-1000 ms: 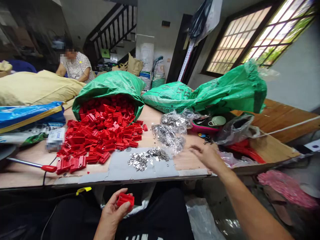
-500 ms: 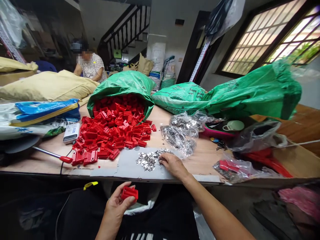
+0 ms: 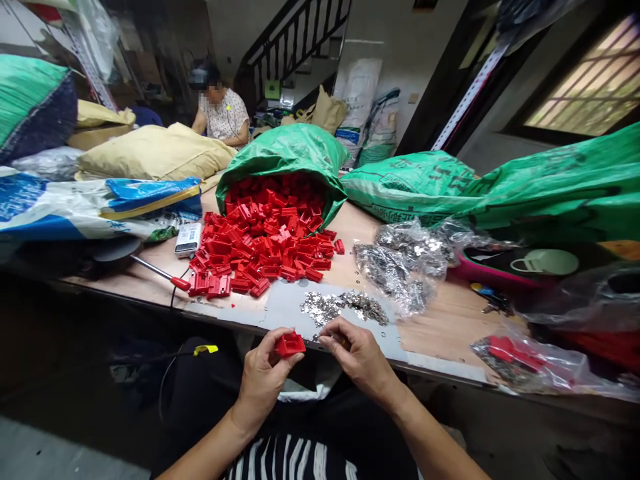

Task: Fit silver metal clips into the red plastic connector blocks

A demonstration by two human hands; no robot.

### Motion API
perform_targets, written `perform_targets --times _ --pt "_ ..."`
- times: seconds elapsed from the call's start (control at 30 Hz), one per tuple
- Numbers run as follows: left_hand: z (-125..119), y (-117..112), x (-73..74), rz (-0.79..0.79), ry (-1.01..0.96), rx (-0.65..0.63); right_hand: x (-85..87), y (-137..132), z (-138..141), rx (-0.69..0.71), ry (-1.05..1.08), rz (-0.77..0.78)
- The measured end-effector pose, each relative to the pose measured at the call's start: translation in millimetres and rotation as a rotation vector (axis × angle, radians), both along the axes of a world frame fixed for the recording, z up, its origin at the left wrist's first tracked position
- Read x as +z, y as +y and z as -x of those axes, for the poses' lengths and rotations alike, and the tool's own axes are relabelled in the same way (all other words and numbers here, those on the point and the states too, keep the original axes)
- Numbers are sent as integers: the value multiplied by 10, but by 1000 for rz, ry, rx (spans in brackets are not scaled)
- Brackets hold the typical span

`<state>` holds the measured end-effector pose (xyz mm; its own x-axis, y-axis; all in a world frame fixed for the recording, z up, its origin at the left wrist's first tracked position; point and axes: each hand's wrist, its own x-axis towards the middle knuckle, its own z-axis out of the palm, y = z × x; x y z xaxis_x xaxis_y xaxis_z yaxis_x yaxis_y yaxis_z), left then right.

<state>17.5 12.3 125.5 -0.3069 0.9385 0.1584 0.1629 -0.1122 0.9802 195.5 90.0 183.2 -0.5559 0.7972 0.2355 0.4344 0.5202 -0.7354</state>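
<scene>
My left hand [image 3: 267, 367] grips a hollow red plastic part [image 3: 291, 345] between thumb and fingers, just off the table's front edge. Close to its right side, my right hand [image 3: 357, 353] is closed in a pinch. A small dark metal piece [image 3: 316, 337] shows at its fingertips, and something brownish is partly hidden under the curled fingers. Behind the hands, a heap of flat shiny metal pieces [image 3: 320, 308] lies on a grey sheet [image 3: 280, 308]. A second heap of small darker metal parts [image 3: 367, 308] adjoins it on the right.
Many red parts [image 3: 265, 247] spill from a green sack [image 3: 285, 150]. Clear bags of metal pieces [image 3: 395, 270] lie right of them. A red-tipped metal rod [image 3: 163, 273] and a white box [image 3: 189, 240] are at left. Another person [image 3: 223, 113] sits behind the sacks.
My right hand has left the metal heaps and come toward me, beside the red part. My left hand has raised that part toward the table edge. The camera view has turned left.
</scene>
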Motion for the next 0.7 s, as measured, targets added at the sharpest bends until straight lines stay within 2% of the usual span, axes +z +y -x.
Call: perform_targets --times 0.1,0.3,0.7 --pt "-4 -10 25 -70 99 -1 -60 -109 128 21 25 -44" --pt "-14 -46 67 -165 227 -2 -193 -123 200 73 -3 -96" --pt "-27 -85 71 -132 127 9 -206 -180 214 97 95 -117"
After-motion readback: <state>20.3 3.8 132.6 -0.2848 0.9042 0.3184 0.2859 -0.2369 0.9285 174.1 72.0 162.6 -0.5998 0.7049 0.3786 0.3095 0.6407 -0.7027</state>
